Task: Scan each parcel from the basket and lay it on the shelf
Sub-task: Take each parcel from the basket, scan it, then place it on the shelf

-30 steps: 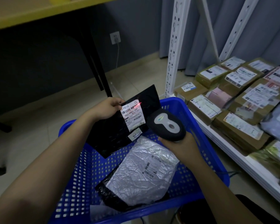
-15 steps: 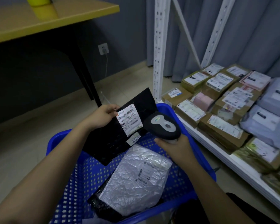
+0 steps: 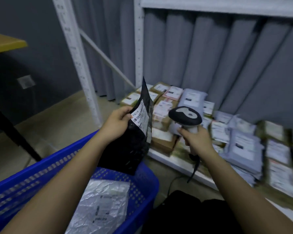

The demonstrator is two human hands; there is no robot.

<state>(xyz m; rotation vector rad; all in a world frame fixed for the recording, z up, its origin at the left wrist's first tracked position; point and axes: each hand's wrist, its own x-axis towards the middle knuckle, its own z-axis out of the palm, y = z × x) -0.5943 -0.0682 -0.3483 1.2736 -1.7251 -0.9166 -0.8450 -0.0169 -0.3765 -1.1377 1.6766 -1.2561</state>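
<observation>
Dim, motion-blurred (right worst), edges warped

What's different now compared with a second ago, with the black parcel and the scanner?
The left hand has lifted the black parcel from over the basket toward the shelf, turning it nearly edge-on. The scanner's red light no longer shows on the label. Unchanged: the right hand grips the scanner, and the silver parcel lies in the basket.

A single head-worn camera looks forward and down from close above the person's forearms, over the basket (image 3: 41, 169) at lower left, toward the shelf (image 3: 166, 157) ahead and right.
</observation>
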